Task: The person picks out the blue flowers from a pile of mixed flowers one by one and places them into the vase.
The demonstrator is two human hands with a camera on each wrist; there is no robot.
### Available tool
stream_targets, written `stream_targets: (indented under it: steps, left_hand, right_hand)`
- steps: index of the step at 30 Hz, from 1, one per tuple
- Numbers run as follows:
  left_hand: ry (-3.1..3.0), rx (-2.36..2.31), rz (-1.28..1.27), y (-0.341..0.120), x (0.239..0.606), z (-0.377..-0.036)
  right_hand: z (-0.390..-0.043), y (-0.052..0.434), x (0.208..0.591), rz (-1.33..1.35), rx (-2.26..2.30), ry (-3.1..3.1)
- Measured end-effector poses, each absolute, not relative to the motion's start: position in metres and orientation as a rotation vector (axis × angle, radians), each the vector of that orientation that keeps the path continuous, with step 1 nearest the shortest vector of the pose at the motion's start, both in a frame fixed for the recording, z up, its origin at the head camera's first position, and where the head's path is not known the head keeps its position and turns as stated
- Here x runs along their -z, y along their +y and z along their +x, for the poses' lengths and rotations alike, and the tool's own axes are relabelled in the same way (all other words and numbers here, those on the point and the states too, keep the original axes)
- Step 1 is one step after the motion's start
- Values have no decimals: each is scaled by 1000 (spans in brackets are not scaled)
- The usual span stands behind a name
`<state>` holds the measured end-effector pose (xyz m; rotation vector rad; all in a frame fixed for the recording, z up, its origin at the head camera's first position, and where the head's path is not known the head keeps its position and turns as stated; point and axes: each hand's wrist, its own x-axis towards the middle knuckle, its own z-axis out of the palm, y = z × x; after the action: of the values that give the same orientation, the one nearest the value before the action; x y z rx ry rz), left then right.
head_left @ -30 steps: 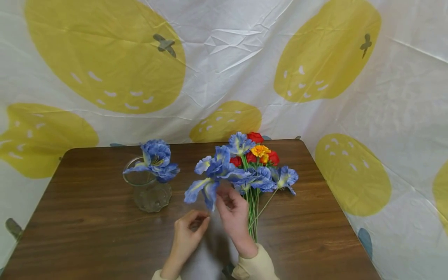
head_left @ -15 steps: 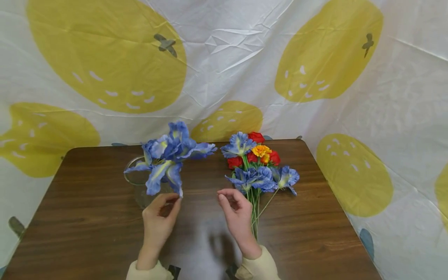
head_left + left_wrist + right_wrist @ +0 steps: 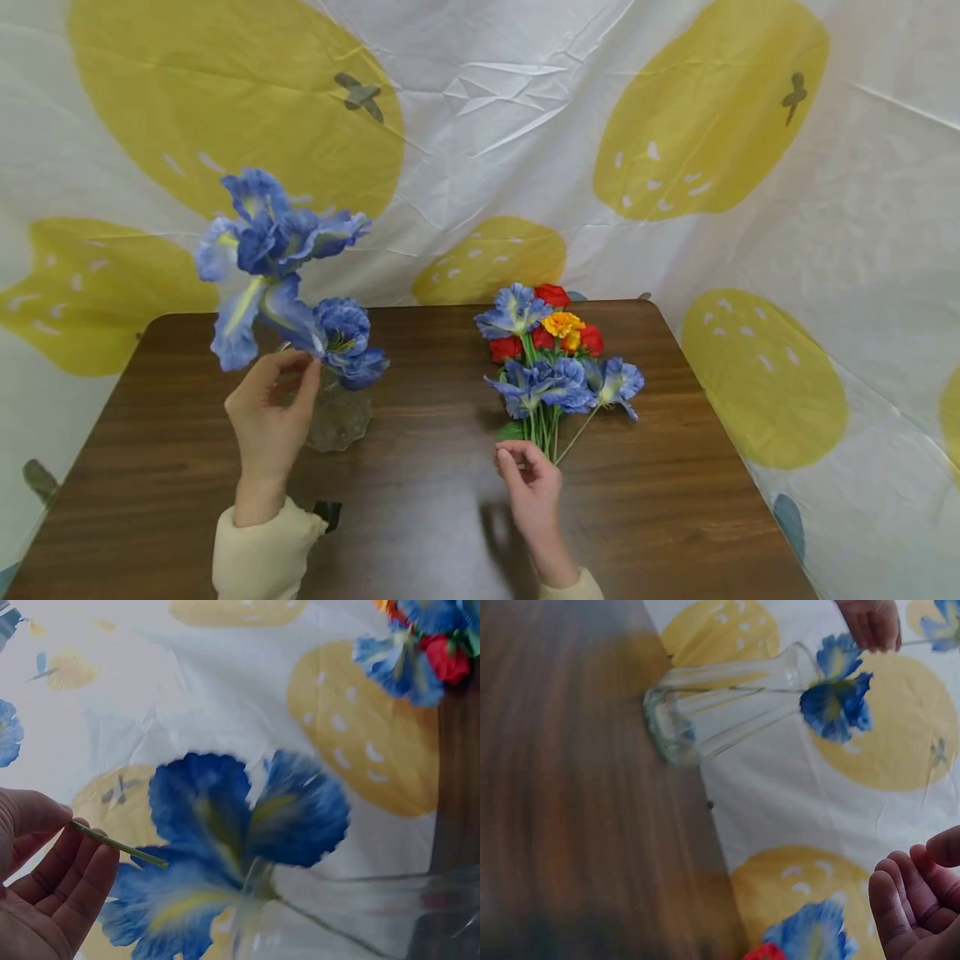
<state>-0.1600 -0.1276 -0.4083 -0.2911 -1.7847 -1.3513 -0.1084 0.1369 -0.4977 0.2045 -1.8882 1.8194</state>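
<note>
My left hand (image 3: 270, 417) pinches the thin green stem (image 3: 131, 851) of a blue iris (image 3: 262, 242) between thumb and fingertips. The iris bloom stands above the hand, and the stem's lower end pokes out below the fingers in the left wrist view. Just beside that hand is a clear glass vase (image 3: 341, 421), partly hidden by it. One blue flower (image 3: 341, 325) leans over the vase's rim, its stem inside the glass. My right hand (image 3: 534, 492), fingers loosely curled around nothing, hovers in front of the pile of blue flowers (image 3: 558, 385).
Red flowers (image 3: 590, 340) and an orange one (image 3: 562, 325) lie with the blue ones at the table's back right. A white cloth with yellow fruit prints (image 3: 480, 167) hangs behind the brown table (image 3: 420, 467).
The iris passed from my right hand to my left, which carried it left and up above the vase's rim. The right hand let go and drew back toward the front.
</note>
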Motion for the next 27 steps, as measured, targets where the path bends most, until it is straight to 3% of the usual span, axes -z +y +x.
stream_targets:
  steps: [9,19,27]
  left_hand:
    - [-1750,1347,-227,-140,407,-176]
    - [-1789,1307,-180,-145,422,-181]
    - [-1851,1271,-132,-146,428,-181]
  right_hand:
    - [-101,149,510,34,-1852,-1921]
    - [-92,144,482,5,-1875,-1942]
    - [-95,148,497,23,-1858,-1940]
